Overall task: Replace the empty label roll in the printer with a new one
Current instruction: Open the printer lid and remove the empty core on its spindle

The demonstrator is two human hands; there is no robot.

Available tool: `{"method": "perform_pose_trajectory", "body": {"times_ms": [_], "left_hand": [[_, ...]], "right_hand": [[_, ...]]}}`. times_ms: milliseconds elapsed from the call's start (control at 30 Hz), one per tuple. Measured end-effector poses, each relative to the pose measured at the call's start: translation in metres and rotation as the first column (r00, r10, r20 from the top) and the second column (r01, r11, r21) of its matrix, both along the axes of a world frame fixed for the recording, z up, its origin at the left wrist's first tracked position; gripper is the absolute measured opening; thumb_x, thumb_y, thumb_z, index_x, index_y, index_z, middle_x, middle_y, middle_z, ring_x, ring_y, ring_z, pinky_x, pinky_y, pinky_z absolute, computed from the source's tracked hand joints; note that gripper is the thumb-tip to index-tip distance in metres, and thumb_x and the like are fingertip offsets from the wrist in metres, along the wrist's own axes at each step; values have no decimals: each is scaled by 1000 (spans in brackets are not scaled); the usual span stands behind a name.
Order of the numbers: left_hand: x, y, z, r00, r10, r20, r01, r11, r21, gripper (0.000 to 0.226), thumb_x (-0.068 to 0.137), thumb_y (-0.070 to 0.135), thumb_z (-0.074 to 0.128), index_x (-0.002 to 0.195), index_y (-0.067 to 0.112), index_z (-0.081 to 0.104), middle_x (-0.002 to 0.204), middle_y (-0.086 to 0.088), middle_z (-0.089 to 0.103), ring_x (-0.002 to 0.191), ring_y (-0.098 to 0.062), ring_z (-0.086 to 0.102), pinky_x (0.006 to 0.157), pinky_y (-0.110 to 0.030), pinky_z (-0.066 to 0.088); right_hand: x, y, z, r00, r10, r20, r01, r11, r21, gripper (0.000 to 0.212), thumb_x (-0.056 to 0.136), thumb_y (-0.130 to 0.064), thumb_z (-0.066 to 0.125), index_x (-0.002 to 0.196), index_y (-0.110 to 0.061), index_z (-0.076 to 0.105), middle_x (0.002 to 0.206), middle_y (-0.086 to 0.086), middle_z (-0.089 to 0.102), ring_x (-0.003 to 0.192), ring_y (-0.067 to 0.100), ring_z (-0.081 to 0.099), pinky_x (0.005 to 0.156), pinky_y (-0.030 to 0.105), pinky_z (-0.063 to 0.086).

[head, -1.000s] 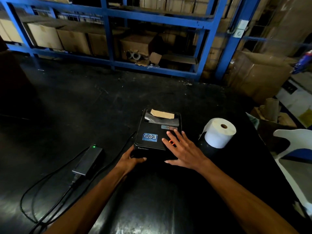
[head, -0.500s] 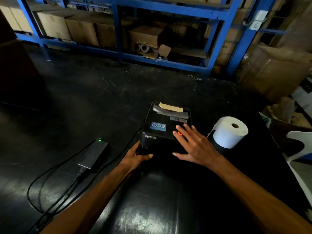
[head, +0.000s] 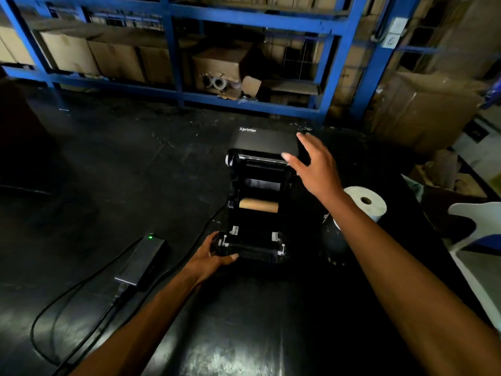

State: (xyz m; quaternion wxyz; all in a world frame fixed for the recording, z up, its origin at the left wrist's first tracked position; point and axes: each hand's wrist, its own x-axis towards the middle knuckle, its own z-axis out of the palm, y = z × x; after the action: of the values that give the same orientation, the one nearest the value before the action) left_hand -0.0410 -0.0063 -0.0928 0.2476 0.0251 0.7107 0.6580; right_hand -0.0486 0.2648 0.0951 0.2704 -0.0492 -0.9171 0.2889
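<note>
The black label printer (head: 252, 242) stands on the black table with its lid (head: 264, 142) swung up and back. Inside lies a bare brown cardboard core (head: 259, 206), the empty roll. My left hand (head: 212, 257) grips the printer's front left corner. My right hand (head: 314, 164) hovers with spread fingers at the lid's right edge, fingertips touching or nearly touching it. A new white label roll (head: 363, 206) stands on end to the right of the printer, partly hidden behind my right forearm.
A black power adapter (head: 142, 260) with a green light lies left of the printer, its cables trailing toward the table's near left. Blue shelving (head: 173, 50) with cardboard boxes runs along the back. A white chair (head: 477, 221) stands at the right.
The printer's lid went from closed to fully raised. My right hand rose from the lid's top to its upper right edge. The left hand stayed at the front left corner.
</note>
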Motion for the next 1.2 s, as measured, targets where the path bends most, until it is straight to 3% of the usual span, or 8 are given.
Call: {"method": "perform_pose_trajectory", "body": {"times_ms": [167,300,500,567,633,700,900,1200], "left_hand": [[1,0,3,1000,-8,-14,8,1000,-13,75,67,10,84,128,28,44,111,12,64,99,-2,63,72,-13,53],[2,-3,8,999,-19,-28,17,999,-48,74,70,4,82,131,21,44,115,4,65,100,-4,63,82,-18,51],[-26,-7,49,997,-67,-38,55,967,-250,34,78,31,76,107,17,64,84,10,68,69,3,63,59,-17,53],[-40,-1,60,990,5,-140,-47,953,-299,36,78,32,76,107,12,67,83,2,70,73,-8,64,70,-32,57],[-53,10,69,955,25,-296,-137,921,-364,38,77,30,77,110,13,68,98,-5,72,84,-10,64,70,-17,52],[-64,22,76,913,-26,-408,-151,906,-396,44,77,26,78,117,11,66,110,-9,70,92,-8,61,68,-4,47],[-94,51,73,761,-369,-534,-190,660,-726,49,80,47,69,123,24,64,110,-13,57,108,-30,49,88,-37,45],[-111,45,79,731,-281,-621,-60,881,-470,32,77,25,78,105,10,74,118,-11,59,111,-25,54,93,-35,47]], "right_hand": [[-40,6,5,986,-33,165,56,990,-133,63,95,-44,49,148,-16,30,155,16,28,142,31,28,115,41,28],[-53,10,1,976,-72,207,118,968,-220,62,97,-44,45,149,-18,26,150,15,38,136,32,37,110,40,31],[-30,18,-41,977,-101,188,181,857,-482,64,94,-41,53,144,-7,34,128,18,60,117,27,58,92,26,43],[-16,12,-62,973,-161,164,220,862,-457,50,93,-38,57,128,-3,51,103,12,68,97,27,66,74,17,46],[-3,2,-79,978,-95,185,169,880,-443,40,90,-38,61,112,-4,61,97,11,68,82,17,64,63,7,44],[6,-5,-91,956,39,290,72,929,-363,42,86,-38,66,112,-5,63,103,13,64,85,14,60,69,14,46],[3,-8,-104,899,49,436,-34,999,-42,51,78,-33,75,120,-8,60,111,13,51,109,27,50,92,39,43],[-7,3,-95,949,134,287,-97,985,-142,36,71,-20,82,99,-8,65,98,5,55,95,18,55,82,31,45]]}}
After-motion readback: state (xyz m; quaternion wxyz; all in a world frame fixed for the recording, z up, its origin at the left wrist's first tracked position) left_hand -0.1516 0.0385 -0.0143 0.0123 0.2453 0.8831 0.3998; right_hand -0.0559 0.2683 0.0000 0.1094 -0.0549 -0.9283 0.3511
